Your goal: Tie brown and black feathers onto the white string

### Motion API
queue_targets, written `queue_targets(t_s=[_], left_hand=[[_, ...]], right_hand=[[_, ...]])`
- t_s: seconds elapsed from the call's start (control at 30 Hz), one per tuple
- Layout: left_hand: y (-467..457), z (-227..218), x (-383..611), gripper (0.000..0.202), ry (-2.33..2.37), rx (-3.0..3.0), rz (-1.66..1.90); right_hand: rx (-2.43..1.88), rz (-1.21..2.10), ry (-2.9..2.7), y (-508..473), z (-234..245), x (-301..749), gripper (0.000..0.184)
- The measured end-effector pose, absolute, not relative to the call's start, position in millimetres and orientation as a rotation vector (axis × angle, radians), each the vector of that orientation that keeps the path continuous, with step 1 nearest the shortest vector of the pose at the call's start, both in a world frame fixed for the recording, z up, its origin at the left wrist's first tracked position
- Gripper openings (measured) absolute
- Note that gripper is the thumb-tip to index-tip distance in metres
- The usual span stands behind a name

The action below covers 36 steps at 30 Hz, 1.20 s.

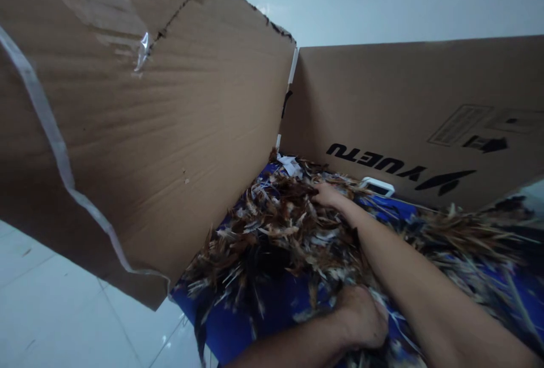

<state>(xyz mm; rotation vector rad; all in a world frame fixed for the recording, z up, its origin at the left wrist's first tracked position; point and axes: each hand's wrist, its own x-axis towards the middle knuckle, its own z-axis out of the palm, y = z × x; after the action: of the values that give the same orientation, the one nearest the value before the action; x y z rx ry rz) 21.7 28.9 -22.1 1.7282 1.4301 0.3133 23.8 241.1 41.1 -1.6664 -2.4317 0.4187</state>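
Note:
A heap of brown, black and white feathers (284,226) lies on a blue sheet (238,322) between tall cardboard walls. My left hand (361,317) is at the near edge of the heap, curled into a fist around a bunch of feathers. My right arm stretches across the heap, and my right hand (325,193) rests at the far side with its fingers buried among the feathers, so their pose is hidden.
A large cardboard panel (148,119) with loose clear tape stands at the left. A second panel (403,113) with black print closes the back. A small white object (376,185) lies at the foot of the back panel. White floor tiles (51,311) show at lower left.

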Motion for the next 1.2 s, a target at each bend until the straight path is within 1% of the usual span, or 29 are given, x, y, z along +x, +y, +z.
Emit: queue_targets(t_s=[0.07,0.13,0.27,0.33,0.5,0.67,0.77,0.83,0.93,1.0,1.1,1.13,1.2], left_hand=[[27.4,-21.6,20.3,0.026,1.409,1.716,0.303],[25.9,-21.0,18.8,0.025,1.364,1.710,0.344],[23.0,-18.9,16.4,0.024,1.363,1.695,0.423],[21.7,-17.0,15.1,0.022,1.399,1.681,0.417],[19.5,-13.3,12.6,0.024,1.402,1.665,0.425],[20.0,-12.1,12.4,0.026,1.417,1.684,0.384],[20.3,-11.6,12.8,0.026,1.427,1.665,0.374],[20.3,-11.4,13.0,0.026,1.427,1.645,0.386],[20.5,-11.1,13.1,0.025,1.421,1.635,0.391],[20.8,-11.5,13.4,0.025,1.427,1.633,0.399],[20.9,-13.6,14.6,0.025,1.428,1.637,0.412],[20.9,-14.7,15.2,0.025,1.431,1.635,0.404],[21.1,-17.0,16.4,0.025,1.442,1.627,0.382]], right_hand=[[-1.646,0.497,-2.367,236.7,53.2,28.9,0.025],[-1.613,0.616,-2.284,229.1,65.4,32.6,0.029],[-1.465,1.114,-1.890,211.4,84.0,34.2,0.035],[-1.383,1.271,-1.727,204.9,89.4,33.2,0.036],[-1.246,1.401,-1.640,196.6,97.8,31.8,0.037],[-1.260,1.458,-1.737,189.9,104.7,31.9,0.032],[-1.357,1.351,-1.865,188.8,104.4,33.4,0.033],[-1.464,1.162,-2.029,190.9,101.5,35.4,0.033],[-1.630,0.728,-2.320,195.2,95.2,38.2,0.031],[-1.673,0.345,-2.423,196.2,91.4,37.9,0.035],[-1.521,-0.161,-2.453,194.8,86.5,31.9,0.036],[-1.435,-0.226,-2.491,194.4,84.5,28.4,0.035],[-1.316,-0.091,-2.611,195.5,78.5,19.9,0.037]])
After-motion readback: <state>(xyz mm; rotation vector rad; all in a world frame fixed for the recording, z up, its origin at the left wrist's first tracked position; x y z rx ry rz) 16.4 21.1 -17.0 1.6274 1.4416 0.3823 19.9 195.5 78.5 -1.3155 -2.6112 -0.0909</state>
